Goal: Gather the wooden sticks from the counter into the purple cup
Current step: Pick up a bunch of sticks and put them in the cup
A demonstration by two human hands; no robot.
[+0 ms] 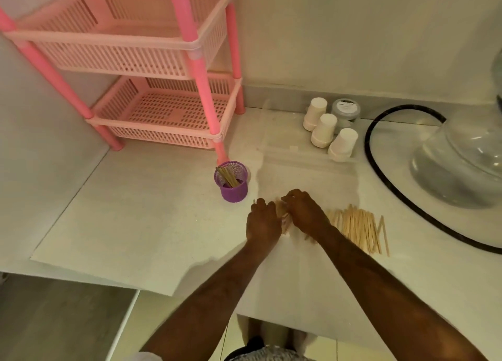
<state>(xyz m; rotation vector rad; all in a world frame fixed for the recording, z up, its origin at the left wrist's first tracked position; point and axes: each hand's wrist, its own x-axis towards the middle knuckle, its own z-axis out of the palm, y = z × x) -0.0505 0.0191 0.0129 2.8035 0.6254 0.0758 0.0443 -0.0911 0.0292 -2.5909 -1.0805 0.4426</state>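
Observation:
A purple mesh cup stands on the white counter, with several wooden sticks leaning inside it. A loose pile of wooden sticks lies to the right of my hands. My left hand and my right hand are side by side just below and right of the cup, fingers curled around a small bundle of sticks between them. Most of that bundle is hidden by the hands.
A pink two-tier basket rack stands at the back left, one leg beside the cup. Three upturned white paper cups and a grey lidded jar sit behind. A clear glass vessel and black hose are at right.

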